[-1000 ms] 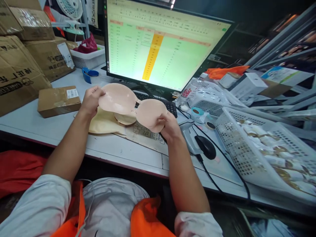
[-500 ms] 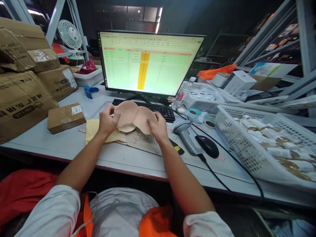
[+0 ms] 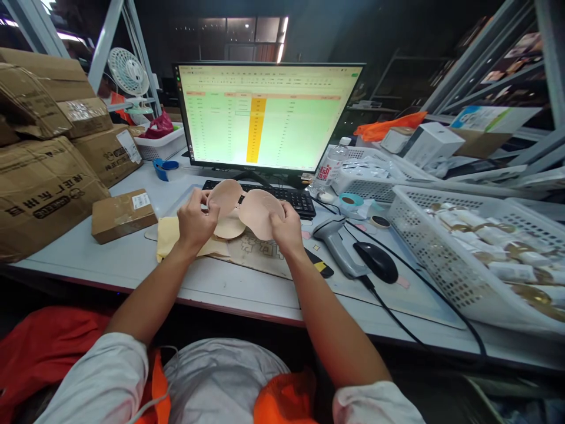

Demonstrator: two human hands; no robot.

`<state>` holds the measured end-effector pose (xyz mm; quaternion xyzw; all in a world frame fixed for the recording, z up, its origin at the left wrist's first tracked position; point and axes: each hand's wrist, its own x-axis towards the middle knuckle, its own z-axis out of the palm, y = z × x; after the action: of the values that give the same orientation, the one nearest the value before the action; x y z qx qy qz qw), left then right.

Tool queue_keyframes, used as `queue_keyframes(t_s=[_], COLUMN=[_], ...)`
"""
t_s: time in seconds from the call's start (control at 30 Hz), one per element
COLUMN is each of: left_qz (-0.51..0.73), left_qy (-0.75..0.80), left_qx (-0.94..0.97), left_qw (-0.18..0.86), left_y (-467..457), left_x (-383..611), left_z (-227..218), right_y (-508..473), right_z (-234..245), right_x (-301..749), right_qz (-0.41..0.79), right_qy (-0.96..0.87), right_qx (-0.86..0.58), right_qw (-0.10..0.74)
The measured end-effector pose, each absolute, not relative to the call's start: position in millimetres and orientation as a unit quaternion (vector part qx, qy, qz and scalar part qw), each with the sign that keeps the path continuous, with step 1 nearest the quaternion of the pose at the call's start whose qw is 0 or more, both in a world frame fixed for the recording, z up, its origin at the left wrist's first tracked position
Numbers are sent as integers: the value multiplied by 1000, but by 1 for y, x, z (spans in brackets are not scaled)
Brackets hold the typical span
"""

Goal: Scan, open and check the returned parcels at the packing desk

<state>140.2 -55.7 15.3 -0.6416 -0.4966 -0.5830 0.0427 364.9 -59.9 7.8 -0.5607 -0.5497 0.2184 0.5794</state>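
Note:
A beige stick-on bra (image 3: 260,212) with two rounded cups is held up over the desk in front of the keyboard (image 3: 302,200). My left hand (image 3: 198,217) pinches the outer edge of its left cup, fingers curled. On the other side, my right hand (image 3: 286,228) grips the right cup's outer edge with the thumb on its face. A small dark strip shows between the cups. Below them is another beige rounded piece (image 3: 230,227); I cannot tell whether it is attached. Yellowish packaging (image 3: 166,238) lies under my left hand.
A monitor (image 3: 265,118) stands behind the keyboard. To the right are a barcode scanner (image 3: 338,247), a black mouse (image 3: 375,262), cables and a white basket (image 3: 415,235) of wrapped items. Cardboard boxes (image 3: 48,188) pile up at left. A water bottle (image 3: 331,165) stands by the monitor.
The cups have spread apart, with a dark strip now showing between them. My left hand has turned slightly; both hands still hold the bra. The camera view has shifted a little.

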Motion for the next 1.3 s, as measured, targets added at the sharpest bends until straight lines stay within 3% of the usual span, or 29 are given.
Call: queue_keyframes(t_s=[0.2, 0.47, 1.3], left_qz=[-561, -547, -536], left_qy=[-468, -484, -498], left_qx=[-681, -677, -675], left_qw=[55, 90, 94], left_y=[-60, -59, -58], left_x=[160, 159, 163], left_z=[7, 6, 6], right_y=[-66, -59, -61], right_z=[5, 5, 5], right_x=[348, 355, 348], right_qz=[228, 199, 248], right_qy=[-582, -538, -533], right_qx=[-540, -625, -587], right_qw=[563, 529, 556])
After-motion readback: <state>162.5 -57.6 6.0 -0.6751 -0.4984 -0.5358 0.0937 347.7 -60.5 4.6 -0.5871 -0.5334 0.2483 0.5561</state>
